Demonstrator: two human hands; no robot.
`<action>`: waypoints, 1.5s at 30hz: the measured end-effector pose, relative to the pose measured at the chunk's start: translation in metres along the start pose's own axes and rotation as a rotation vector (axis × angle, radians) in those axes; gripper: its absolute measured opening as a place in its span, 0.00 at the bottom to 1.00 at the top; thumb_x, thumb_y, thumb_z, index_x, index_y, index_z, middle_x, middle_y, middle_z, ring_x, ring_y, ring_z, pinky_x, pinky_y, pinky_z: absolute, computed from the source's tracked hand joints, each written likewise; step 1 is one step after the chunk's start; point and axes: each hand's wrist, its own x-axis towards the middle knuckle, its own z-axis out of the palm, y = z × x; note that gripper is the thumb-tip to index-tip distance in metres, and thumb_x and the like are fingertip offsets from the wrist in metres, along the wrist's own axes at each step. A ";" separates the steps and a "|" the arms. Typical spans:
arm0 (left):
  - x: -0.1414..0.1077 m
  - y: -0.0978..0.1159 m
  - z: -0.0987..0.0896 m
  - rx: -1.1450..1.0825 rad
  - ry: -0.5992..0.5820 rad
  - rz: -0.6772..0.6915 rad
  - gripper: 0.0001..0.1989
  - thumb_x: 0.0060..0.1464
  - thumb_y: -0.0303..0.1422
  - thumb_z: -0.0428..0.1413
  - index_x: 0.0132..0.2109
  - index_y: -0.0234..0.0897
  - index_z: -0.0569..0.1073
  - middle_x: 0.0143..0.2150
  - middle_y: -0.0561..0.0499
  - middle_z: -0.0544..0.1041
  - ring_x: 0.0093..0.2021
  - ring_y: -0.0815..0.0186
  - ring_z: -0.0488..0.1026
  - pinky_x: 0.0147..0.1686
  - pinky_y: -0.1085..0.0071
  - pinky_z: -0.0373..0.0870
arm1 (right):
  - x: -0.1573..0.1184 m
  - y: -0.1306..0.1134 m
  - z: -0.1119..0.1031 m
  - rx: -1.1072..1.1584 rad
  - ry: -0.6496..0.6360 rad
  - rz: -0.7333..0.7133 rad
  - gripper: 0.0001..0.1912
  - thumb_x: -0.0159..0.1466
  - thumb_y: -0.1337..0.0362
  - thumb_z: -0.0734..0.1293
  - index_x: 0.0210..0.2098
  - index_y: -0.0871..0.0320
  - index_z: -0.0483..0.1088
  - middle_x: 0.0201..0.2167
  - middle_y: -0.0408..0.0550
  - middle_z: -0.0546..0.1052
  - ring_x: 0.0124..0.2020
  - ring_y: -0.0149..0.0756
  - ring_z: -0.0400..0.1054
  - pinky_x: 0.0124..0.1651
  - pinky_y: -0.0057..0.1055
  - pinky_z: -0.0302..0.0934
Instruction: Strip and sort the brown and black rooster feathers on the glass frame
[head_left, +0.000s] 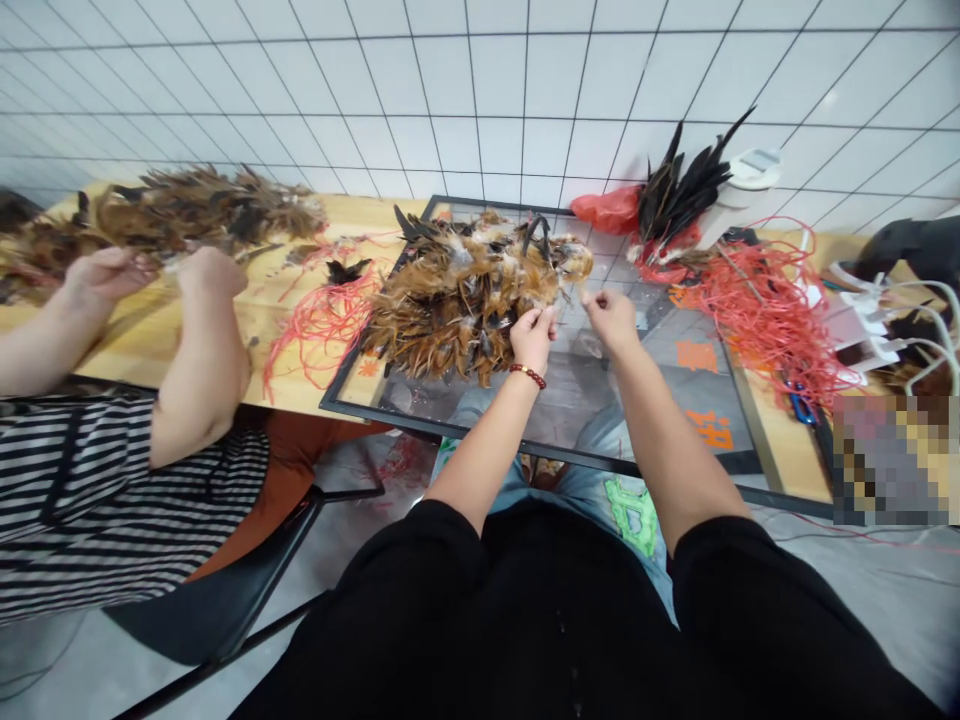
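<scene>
A wide pile of brown, white and black feathers (450, 290) lies on a black-framed glass panel (570, 425). At its right edge my left hand (532, 338), with a beaded bracelet on the wrist, is closed in a pinch; what its fingers hold is too small to make out. Just to the right, my right hand (611, 318) is also pinched, over the glass. Small pale wisps show by its fingertips, but I cannot tell whether they are gripped. The two hands are a short gap apart.
To the left, a co-worker's hands (214, 270) are by another feather heap (202, 205). Pink-red strings (322, 325) lie between us, with a bigger tangle (780, 315) at right. Black feathers (679, 195), a white container (739, 190), white cables (934, 300) and blue-handled scissors (802, 405) stand or lie beyond.
</scene>
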 end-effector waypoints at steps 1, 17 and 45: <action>-0.002 0.001 0.001 -0.014 -0.017 -0.020 0.11 0.55 0.29 0.61 0.27 0.32 0.70 0.21 0.59 0.69 0.19 0.80 0.64 0.23 0.81 0.62 | -0.004 0.003 -0.002 0.199 0.007 0.016 0.10 0.59 0.59 0.69 0.26 0.57 0.68 0.25 0.45 0.75 0.29 0.33 0.69 0.35 0.29 0.62; -0.015 0.006 0.002 0.186 -0.308 -0.144 0.09 0.53 0.26 0.63 0.27 0.29 0.73 0.22 0.54 0.74 0.21 0.77 0.69 0.24 0.79 0.66 | -0.044 0.029 0.000 0.506 0.003 -0.214 0.19 0.53 0.47 0.72 0.26 0.55 0.67 0.24 0.39 0.67 0.27 0.29 0.60 0.34 0.29 0.58; -0.007 0.007 -0.001 0.163 -0.074 -0.025 0.12 0.58 0.29 0.59 0.27 0.33 0.69 0.22 0.57 0.72 0.20 0.79 0.66 0.25 0.81 0.63 | -0.045 0.031 -0.024 0.560 -0.073 0.090 0.17 0.52 0.51 0.74 0.28 0.55 0.68 0.20 0.39 0.71 0.22 0.29 0.64 0.27 0.27 0.59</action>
